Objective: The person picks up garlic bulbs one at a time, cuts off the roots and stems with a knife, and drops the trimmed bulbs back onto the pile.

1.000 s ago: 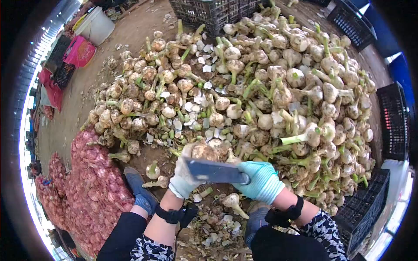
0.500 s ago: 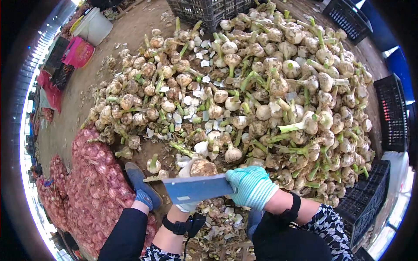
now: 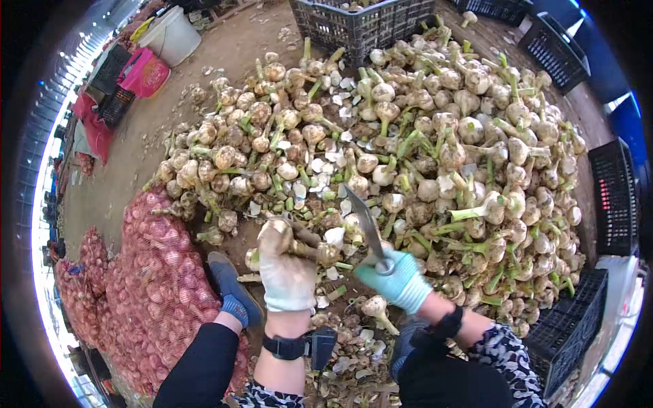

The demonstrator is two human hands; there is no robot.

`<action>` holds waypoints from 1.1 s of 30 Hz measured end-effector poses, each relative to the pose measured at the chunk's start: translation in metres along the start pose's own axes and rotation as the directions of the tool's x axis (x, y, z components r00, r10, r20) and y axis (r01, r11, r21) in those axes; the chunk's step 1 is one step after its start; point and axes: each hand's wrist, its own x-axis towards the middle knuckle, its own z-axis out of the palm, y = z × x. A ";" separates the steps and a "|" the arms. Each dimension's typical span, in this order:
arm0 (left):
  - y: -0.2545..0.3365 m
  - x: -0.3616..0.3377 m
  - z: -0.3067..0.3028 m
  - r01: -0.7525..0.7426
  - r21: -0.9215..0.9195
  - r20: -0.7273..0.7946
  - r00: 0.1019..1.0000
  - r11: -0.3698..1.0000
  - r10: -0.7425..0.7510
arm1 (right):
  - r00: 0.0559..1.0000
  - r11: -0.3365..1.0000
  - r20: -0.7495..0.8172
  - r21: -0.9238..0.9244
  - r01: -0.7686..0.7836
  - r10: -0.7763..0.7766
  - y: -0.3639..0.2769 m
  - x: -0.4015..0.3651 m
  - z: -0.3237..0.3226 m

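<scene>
My left hand (image 3: 289,272), in a white glove with soiled fingers, is closed around a garlic bulb (image 3: 328,254) that shows at its right side; part of the grip is hidden. My right hand (image 3: 396,277), in a mint-green glove, is wrapped around the handle of a broad-bladed knife (image 3: 366,221). The blade points up and away, seen nearly edge-on. A garlic bulb with a stem (image 3: 375,307) lies below and between my hands. Ahead spreads a large heap of garlic (image 3: 476,129) with green stems, among cut stem pieces and white peel.
Full pink mesh sacks (image 3: 160,272) lie at the left, against my shoe (image 3: 231,285). A black crate (image 3: 364,30) stands behind the heap, and more black crates (image 3: 612,197) line the right. A white bucket (image 3: 170,37) and pink bag (image 3: 144,73) sit far left.
The knife has swung from lying crosswise to pointing away. My left hand has come out from behind the blade and moved forward to another bulb. The view has shifted slightly.
</scene>
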 end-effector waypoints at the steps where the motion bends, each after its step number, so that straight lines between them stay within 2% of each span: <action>1: -0.003 0.004 0.008 0.039 -0.179 -0.066 0.996 0.983 -0.052 | 0.996 0.997 0.049 -0.006 -0.075 0.075 -0.003 -0.001 0.009; 2: -0.007 0.010 0.010 0.012 -0.302 -0.100 0.994 0.953 -0.044 | 0.996 0.985 0.059 0.155 -0.080 0.071 0.003 -0.006 0.022; 3: -0.010 0.011 0.013 0.013 -0.305 -0.100 0.994 0.952 -0.045 | 0.995 0.946 0.073 0.313 -0.085 0.065 0.008 -0.010 0.036; 4: -0.013 0.011 0.017 0.003 -0.358 -0.114 0.992 0.934 -0.047 | 0.990 0.936 0.071 0.323 -0.140 0.124 0.001 -0.013 0.045; 5: -0.016 0.010 0.019 -0.006 -0.408 -0.128 0.990 0.913 -0.051 | 0.997 0.965 0.020 0.252 -0.074 0.072 0.006 -0.010 0.056; 7: -0.019 0.012 0.012 -0.002 -0.437 -0.133 0.989 0.900 -0.062 | 0.993 0.921 0.010 0.374 -0.111 0.115 0.007 -0.009 0.062; 8: -0.023 0.015 0.000 -0.011 -0.412 -0.114 0.993 0.911 -0.039 | 0.993 0.921 0.002 0.375 -0.107 0.114 0.014 -0.008 0.065; 9: -0.025 0.016 -0.010 -0.021 -0.390 -0.092 0.996 0.921 -0.016 | 0.992 0.950 0.004 0.289 -0.120 0.124 0.029 -0.007 0.069; 10: -0.020 0.011 -0.007 -0.027 -0.364 -0.160 0.986 0.931 -0.034 | 0.991 0.972 0.002 0.198 -0.131 0.133 0.036 -0.008 0.070; 11: -0.016 0.008 -0.009 -0.021 -0.370 -0.149 0.988 0.929 -0.037 | 0.995 0.976 -0.008 0.196 -0.094 0.098 0.034 -0.012 0.070; 13: -0.004 0.002 -0.020 0.015 -0.331 -0.175 0.981 0.944 -0.077 | 0.984 0.981 0.058 0.085 -0.175 0.171 0.039 -0.014 0.070; 15: 0.002 -0.005 -0.026 0.055 -0.283 -0.215 0.969 0.957 -0.119 | 0.989 0.991 0.060 0.009 -0.137 0.136 0.051 -0.014 0.073; 17: 0.012 -0.017 -0.002 0.114 -0.606 -0.234 0.921 0.787 -0.313 | 0.971 0.985 0.165 -0.015 -0.171 0.171 0.034 -0.015 0.065; 18: 0.019 -0.021 0.007 0.133 -0.535 -0.063 0.979 0.834 -0.196 | 0.901 0.885 0.141 0.176 -0.430 0.410 0.042 -0.016 0.059; 19: 0.028 -0.025 0.017 0.132 -0.456 0.121 0.989 0.880 -0.085 | 0.860 0.850 0.101 0.135 -0.509 0.500 0.083 -0.017 0.060; 20: 0.035 -0.024 0.041 0.020 -0.354 0.297 0.950 0.935 0.092 | 0.905 0.886 0.088 0.186 -0.425 0.416 0.090 -0.021 0.057; 21: 0.033 -0.022 0.070 -0.113 -0.271 0.468 0.852 0.956 0.233 | 0.938 0.909 0.073 0.234 -0.346 0.338 0.095 -0.024 0.052; 22: 0.019 -0.028 0.101 -0.164 -0.111 0.429 0.882 0.980 0.196 | 0.922 0.923 0.134 0.083 -0.375 0.363 0.049 -0.019 0.026; 23: 0.003 -0.029 0.125 -0.196 0.055 0.384 0.909 0.979 0.160 | 0.950 0.940 0.116 0.155 -0.305 0.289 0.038 -0.013 0.010; 24: -0.006 -0.015 0.132 -0.468 0.303 0.612 0.763 0.830 0.207 | 0.976 0.946 -0.017 0.250 -0.204 0.215 0.044 -0.007 -0.002; 25: -0.014 0.005 0.138 -0.724 0.421 0.808 0.573 0.547 0.138 | 0.977 0.941 -0.158 0.328 -0.084 0.142 0.049 -0.002 -0.015; 26: -0.011 0.033 0.136 -0.839 0.508 0.836 0.534 0.193 0.123 | 0.946 0.903 -0.188 0.393 -0.173 0.263 0.045 -0.007 -0.029; 27: -0.006 0.064 0.127 -0.838 0.512 0.859 0.503 -0.189 0.095 | 0.901 0.851 -0.205 0.459 -0.255 0.381 0.042 -0.014 -0.040; 28: -0.008 0.092 0.118 -0.738 0.500 0.800 0.594 -0.453 -0.083 | 0.932 0.931 -0.241 0.313 -0.188 0.269 0.050 -0.018 -0.047; 29: -0.017 0.120 0.103 -0.612 0.401 0.682 0.696 -0.682 -0.224 | 0.927 0.893 -0.231 0.412 -0.183 0.297 0.047 -0.022 -0.045; 31: -0.050 0.171 0.053 -0.690 0.113 0.706 0.562 -0.715 -0.431 | 0.911 0.840 -0.100 0.437 -0.321 0.400 0.043 -0.022 -0.046; 33: -0.079 0.206 0.005 -0.708 0.033 0.788 0.452 -0.705 -0.417 | 0.904 0.856 -0.130 0.401 -0.327 0.407 0.048 -0.015 -0.043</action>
